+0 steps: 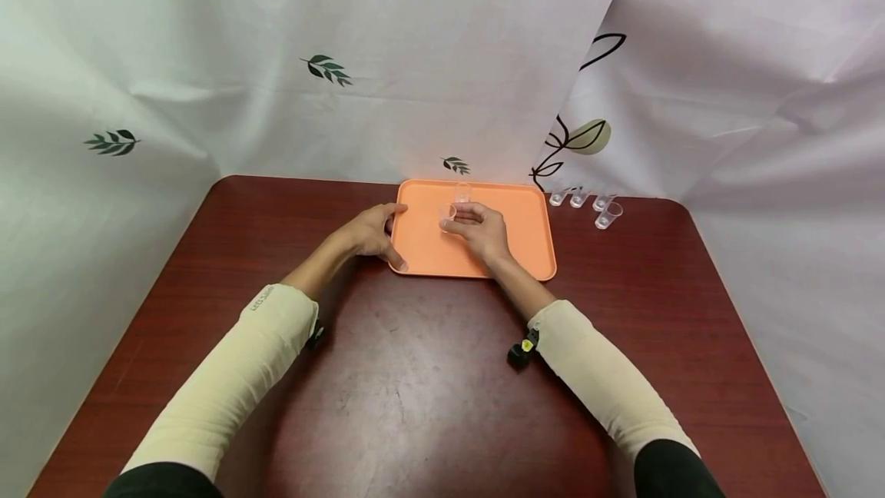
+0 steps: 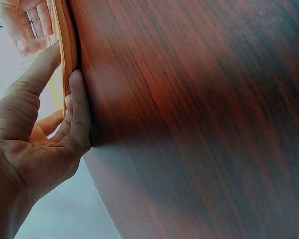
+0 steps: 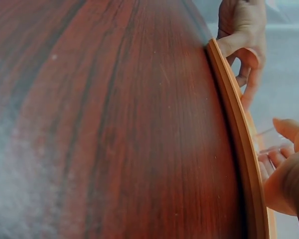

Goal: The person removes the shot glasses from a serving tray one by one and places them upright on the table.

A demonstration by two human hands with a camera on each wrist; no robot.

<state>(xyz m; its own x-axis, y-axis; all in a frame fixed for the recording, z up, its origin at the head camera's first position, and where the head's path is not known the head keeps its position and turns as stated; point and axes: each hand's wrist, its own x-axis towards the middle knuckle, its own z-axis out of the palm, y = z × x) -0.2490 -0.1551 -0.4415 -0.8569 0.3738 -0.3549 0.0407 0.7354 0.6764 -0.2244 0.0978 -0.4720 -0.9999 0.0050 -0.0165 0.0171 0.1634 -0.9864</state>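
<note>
An orange tray (image 1: 528, 229) lies on the far part of the table. My left hand (image 1: 373, 235) holds its left end, the thumb at the near left corner and a fingertip on the left rim. In the left wrist view the fingers (image 2: 79, 112) run along the tray's outer side, low by the tabletop. Over the tray's middle, my right hand (image 1: 484, 233) pinches a small clear plastic cup (image 1: 447, 213) between thumb and fingers. Just behind it, another clear cup (image 1: 462, 191) stands on the tray near the far rim.
Several more clear cups (image 1: 608, 215) are grouped on the table right of the tray, by the back edge. The dark red-brown wooden table (image 1: 401, 375) extends toward me. A white curtain (image 1: 415, 60) with leaf prints hangs close behind the tray.
</note>
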